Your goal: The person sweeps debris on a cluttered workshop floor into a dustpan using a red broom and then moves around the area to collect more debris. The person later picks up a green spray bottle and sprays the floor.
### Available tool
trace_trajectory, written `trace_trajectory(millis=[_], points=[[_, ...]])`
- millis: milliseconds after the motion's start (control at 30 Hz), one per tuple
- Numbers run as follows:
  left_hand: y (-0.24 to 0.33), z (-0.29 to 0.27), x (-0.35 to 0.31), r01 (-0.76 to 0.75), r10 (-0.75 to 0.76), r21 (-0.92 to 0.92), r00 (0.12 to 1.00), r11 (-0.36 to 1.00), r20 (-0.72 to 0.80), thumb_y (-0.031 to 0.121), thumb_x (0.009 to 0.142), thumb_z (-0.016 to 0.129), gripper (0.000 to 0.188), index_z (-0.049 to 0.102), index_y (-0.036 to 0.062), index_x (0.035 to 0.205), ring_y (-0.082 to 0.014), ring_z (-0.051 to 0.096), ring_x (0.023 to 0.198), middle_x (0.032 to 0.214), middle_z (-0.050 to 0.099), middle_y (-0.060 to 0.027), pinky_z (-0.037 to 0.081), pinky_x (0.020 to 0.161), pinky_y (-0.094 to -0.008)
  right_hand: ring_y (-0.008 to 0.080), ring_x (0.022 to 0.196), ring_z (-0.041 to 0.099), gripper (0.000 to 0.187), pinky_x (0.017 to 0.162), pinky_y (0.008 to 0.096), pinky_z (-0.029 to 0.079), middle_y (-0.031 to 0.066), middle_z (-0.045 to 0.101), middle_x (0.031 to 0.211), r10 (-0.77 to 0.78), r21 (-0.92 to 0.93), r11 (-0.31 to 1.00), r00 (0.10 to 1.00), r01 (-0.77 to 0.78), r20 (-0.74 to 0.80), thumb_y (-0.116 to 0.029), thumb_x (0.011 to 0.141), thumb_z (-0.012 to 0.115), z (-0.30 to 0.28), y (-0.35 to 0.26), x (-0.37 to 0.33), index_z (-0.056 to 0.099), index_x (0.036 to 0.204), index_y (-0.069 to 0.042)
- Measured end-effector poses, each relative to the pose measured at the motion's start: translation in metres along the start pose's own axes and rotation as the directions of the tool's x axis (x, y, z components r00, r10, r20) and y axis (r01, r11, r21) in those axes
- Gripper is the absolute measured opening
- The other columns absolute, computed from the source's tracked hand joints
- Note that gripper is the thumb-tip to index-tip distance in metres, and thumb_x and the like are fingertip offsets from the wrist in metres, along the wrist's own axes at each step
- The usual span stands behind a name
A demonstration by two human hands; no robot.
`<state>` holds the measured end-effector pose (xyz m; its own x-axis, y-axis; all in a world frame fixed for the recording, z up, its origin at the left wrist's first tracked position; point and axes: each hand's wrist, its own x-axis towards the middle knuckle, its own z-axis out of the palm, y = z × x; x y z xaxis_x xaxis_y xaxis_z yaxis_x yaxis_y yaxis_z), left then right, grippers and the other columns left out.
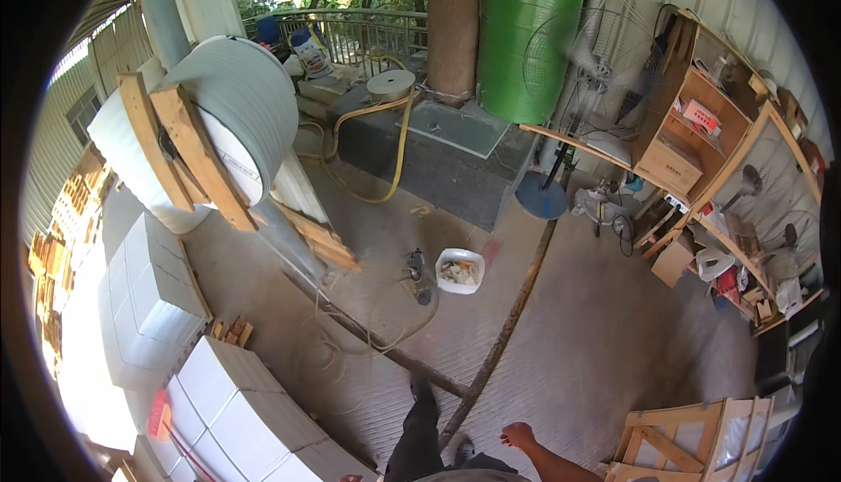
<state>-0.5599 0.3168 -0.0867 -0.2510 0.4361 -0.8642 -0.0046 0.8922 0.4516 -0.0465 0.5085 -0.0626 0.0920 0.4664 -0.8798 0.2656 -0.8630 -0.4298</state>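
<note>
My right hand [519,435] hangs at the lower middle, in front of my body. Its fingers are loosely curled and I see nothing in them. Only a sliver of my left hand [351,478] shows at the lower edge, its fingers cut off from view. Neither hand touches anything that I can see. Closest to the right hand is a dark seam [491,368] in the concrete floor, just past my feet. Near the left lies a stack of white boxes [236,403]. Farther ahead stands a square white bucket [461,271] with scraps inside.
A small machine with a hose [418,276] stands beside the bucket. Large wrapped rolls [236,88] with wooden beams rise at the left. Straight ahead is a dark basin [455,128] with a yellow hose [399,162]. Shelves [674,145] and a wooden crate [683,438] line the right.
</note>
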Motion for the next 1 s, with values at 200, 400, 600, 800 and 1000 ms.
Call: trace_trajectory(millis=[200, 400, 600, 800, 1000], points=[[0.187, 0.026, 0.051, 0.064, -0.064, 0.124, 0.998, 0.99, -0.004, 0.023, 0.085, 0.053, 0.029, 0.062, -0.0039, 0.08, -0.0241, 0.065, 0.06, 0.07, 0.063, -0.0128, 0.052, 0.051, -0.0332, 0.0186, 0.059, 0.065, 0.019, 0.047, 0.0313, 0.051, 0.0103, 0.067, 0.076, 0.096, 0.207, 0.976, 0.982, -0.06, -0.165, -0.019, 0.084, 0.056, -0.053, -0.054, 0.027, 0.061, 0.087, 0.0], [0.303, 0.067, 0.08, -0.214, 0.223, 0.133, 0.973, 0.968, -0.052, 0.022, 0.083, 0.052, 0.026, 0.062, -0.0018, 0.077, -0.0216, 0.065, 0.057, 0.065, 0.064, -0.0108, 0.052, 0.052, -0.0333, 0.0194, 0.058, 0.065, 0.025, 0.047, 0.0312, 0.051, 0.0121, 0.067, 0.078, 0.032, 0.211, 0.977, 0.981, 0.009, -0.192, -0.02, 0.084, 0.053, -0.068, -0.152, 0.069, 0.059, 0.093, 0.003], [0.302, 0.159, 0.119, -0.257, 0.346, 0.631, 0.938, 0.732, -0.019, 0.033, 0.081, 0.053, 0.032, 0.068, 0.0043, 0.085, -0.0332, 0.066, 0.069, 0.069, 0.066, -0.0164, 0.052, 0.066, -0.0417, 0.0168, 0.052, 0.062, 0.032, 0.044, 0.0283, 0.049, 0.0103, 0.066, 0.073, 0.028, 0.258, 0.966, 0.995, -0.002, -0.098, -0.031, 0.088, 0.055, -0.041, -0.233, 0.207, 0.059, 0.083, 0.0], [0.375, 0.268, 0.098, 0.051, 0.097, 0.776, 0.985, 0.629, -0.143, 0.028, 0.091, 0.053, 0.024, 0.063, 0.0073, 0.089, -0.0352, 0.063, 0.07, 0.079, 0.065, -0.0189, 0.05, 0.061, -0.0444, 0.024, 0.069, 0.067, 0.053, 0.06, 0.0391, 0.055, 0.0121, 0.067, 0.084, 0.215, 0.354, 0.904, 0.971, -0.237, 0.101, -0.053, 0.087, 0.051, -0.001, -0.285, 0.434, 0.054, 0.097, -0.001], [0.385, 0.326, 0.125, 0.039, 0.168, 0.639, 0.951, 0.768, -0.259, 0.023, 0.09, 0.054, 0.021, 0.06, 0.0043, 0.084, -0.0395, 0.059, 0.07, 0.078, 0.061, -0.0194, 0.048, 0.063, -0.0473, 0.0275, 0.081, 0.066, 0.064, 0.072, 0.0448, 0.055, 0.0142, 0.063, 0.09, 0.379, 0.67, 0.659, 0.921, -0.341, 0.095, -0.056, 0.086, 0.052, 0.048, -0.354, 0.638, 0.043, 0.113, 0.002]])
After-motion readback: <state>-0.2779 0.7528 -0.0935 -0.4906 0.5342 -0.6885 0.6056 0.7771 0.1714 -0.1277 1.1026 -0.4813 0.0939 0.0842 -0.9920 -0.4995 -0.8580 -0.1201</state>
